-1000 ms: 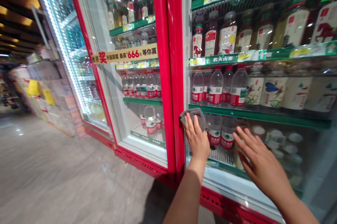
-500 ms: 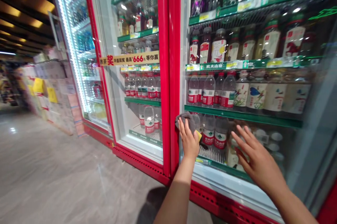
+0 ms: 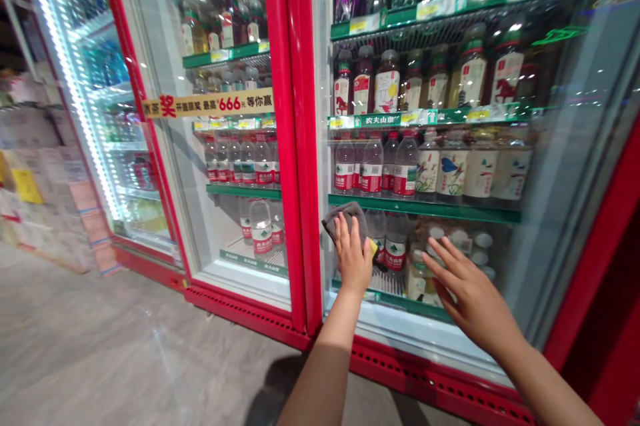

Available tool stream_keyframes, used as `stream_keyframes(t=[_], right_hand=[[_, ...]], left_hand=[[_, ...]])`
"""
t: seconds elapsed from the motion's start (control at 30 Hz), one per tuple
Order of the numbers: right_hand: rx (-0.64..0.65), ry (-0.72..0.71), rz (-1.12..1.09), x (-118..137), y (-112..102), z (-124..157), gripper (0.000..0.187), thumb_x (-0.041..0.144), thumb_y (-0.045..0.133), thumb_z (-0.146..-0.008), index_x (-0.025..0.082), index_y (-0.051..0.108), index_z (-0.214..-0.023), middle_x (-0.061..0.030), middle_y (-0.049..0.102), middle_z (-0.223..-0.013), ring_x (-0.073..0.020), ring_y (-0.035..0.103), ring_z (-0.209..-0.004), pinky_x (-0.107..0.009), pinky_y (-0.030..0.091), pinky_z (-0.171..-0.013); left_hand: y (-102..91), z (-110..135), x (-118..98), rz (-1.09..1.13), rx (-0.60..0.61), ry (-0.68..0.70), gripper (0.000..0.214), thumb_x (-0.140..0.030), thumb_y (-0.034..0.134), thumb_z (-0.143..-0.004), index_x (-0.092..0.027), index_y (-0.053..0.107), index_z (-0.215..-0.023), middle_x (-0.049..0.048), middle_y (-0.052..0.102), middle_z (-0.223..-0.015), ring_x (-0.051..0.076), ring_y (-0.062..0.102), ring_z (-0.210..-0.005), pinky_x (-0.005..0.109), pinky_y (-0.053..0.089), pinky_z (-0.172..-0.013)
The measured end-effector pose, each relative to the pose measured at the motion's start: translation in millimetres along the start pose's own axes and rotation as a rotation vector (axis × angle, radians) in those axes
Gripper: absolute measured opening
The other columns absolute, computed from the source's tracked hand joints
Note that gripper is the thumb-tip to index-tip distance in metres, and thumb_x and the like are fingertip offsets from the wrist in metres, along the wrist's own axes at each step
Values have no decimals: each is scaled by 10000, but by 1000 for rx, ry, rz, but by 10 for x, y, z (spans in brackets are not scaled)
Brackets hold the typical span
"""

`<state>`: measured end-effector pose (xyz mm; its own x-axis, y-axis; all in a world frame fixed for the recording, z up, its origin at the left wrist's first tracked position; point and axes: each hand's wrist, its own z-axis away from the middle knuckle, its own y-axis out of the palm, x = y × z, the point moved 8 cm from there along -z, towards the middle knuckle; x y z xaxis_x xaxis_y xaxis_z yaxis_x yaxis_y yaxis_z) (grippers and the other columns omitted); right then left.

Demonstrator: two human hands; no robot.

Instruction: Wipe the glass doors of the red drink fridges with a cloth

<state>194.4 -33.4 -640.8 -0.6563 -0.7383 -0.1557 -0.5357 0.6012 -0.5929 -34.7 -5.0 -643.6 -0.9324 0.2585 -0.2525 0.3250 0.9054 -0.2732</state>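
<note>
My left hand [image 3: 356, 259] presses a dark grey cloth [image 3: 345, 218] flat to the glass door [image 3: 350, 316] of a red-framed drinks fridge, just right of the upright frame. Its fingers lie spread over the cloth, and a small yellow patch [image 3: 373, 248] shows beside the thumb. Hovering in front of the lower right of the glass, my right hand [image 3: 467, 296] is open and holds nothing. Whether its fingertips touch the pane I cannot tell. Behind the glass, red-labelled water bottles [image 3: 395, 256] stand on the bottom shelf, partly hidden by my hands.
A red upright [image 3: 293, 146] divides this door from another glass door carrying a yellow promotional strip [image 3: 210, 103]. Shelves of bottled drinks fill the fridge. Farther left are a lit fridge [image 3: 125, 146] and stacked boxes [image 3: 47, 179]. Grey floor [image 3: 115, 339] runs along the front.
The view has turned to the right. My left hand and the cloth have shifted right across the pane, away from the red upright. My right hand stays open.
</note>
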Motion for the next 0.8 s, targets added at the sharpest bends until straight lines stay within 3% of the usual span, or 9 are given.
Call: stream_keyframes(t=[0.07, 0.13, 0.27, 0.4, 0.5, 0.6, 0.67, 0.73, 0.8], right_hand=[[4, -9, 12, 25, 26, 32, 454, 147, 462, -950, 178, 587, -1385, -127, 452, -1564, -299, 301, -1511, -524, 459, -1124], [15, -8, 20, 25, 69, 73, 439, 138, 463, -944, 169, 615, -1355, -134, 480, -1543, -296, 320, -1503, -520, 464, -1119], [26, 38, 24, -75, 97, 95, 458, 138, 480, -924, 198, 624, -1354, -116, 487, -1540, -292, 337, -1496, -529, 450, -1127], [-32, 60, 19, -197, -10, 60, 490, 147, 493, -925, 214, 584, -1402, -110, 486, -1543, -291, 341, -1494, -526, 467, -1114], [-81, 65, 19, -270, -75, 92, 500, 144, 494, -928, 221, 565, -1416, -107, 498, -1533, -290, 355, -1487, -537, 464, -1118], [-104, 77, 21, -341, -88, 176, 473, 151, 496, -936, 216, 577, -1398, -114, 522, -1512, -294, 378, -1475, -546, 460, -1121], [-114, 92, 26, -393, -97, 225, 454, 152, 497, -938, 209, 592, -1378, -119, 539, -1497, -298, 395, -1465, -552, 457, -1123], [-125, 114, 28, -452, -122, 249, 454, 150, 497, -936, 214, 594, -1374, -118, 545, -1491, -299, 404, -1459, -557, 455, -1122], [-138, 135, 26, -508, -169, 248, 460, 151, 497, -936, 223, 587, -1381, -115, 545, -1491, -300, 404, -1459, -561, 457, -1118]], left_hand=[[86, 218, -18, -48, 132, 169, 711, -137, 535, -927, -256, 279, -1580, 109, 186, -1688, 270, 93, -1566, 558, 262, -1234], [84, 373, 72, -110, 174, 239, 739, -113, 603, -884, -327, 354, -1546, 87, 184, -1691, 301, 119, -1561, 621, 231, -1224], [-16, 203, 169, -139, 44, 46, 806, -114, 640, -870, -366, 311, -1562, 84, -82, -1706, 380, 17, -1555, 684, 244, -1186], [89, -61, -242, -63, -48, -72, 848, -168, 586, -924, -325, 120, -1615, 103, -164, -1693, 367, -68, -1555, 657, 244, -1199], [330, 119, -599, -69, 96, 169, 904, -178, 691, -860, -359, 202, -1598, 94, -43, -1711, 354, 32, -1564, 626, 252, -1213], [445, 521, -596, -77, 208, 439, 923, -154, 779, -777, -409, 336, -1546, 58, 139, -1704, 304, 172, -1555, 543, 291, -1228], [348, 549, -352, -88, 132, 372, 887, -135, 763, -787, -397, 365, -1535, 53, 100, -1709, 311, 149, -1557, 550, 286, -1227], [176, 342, -84, -76, -11, 143, 816, -153, 694, -853, -348, 333, -1559, 77, -5, -1713, 349, 58, -1561, 610, 238, -1223], [42, 53, 46, -21, -139, -117, 746, -209, 594, -931, -286, 259, -1593, 114, -76, -1704, 378, -30, -1554, 658, 173, -1216]])
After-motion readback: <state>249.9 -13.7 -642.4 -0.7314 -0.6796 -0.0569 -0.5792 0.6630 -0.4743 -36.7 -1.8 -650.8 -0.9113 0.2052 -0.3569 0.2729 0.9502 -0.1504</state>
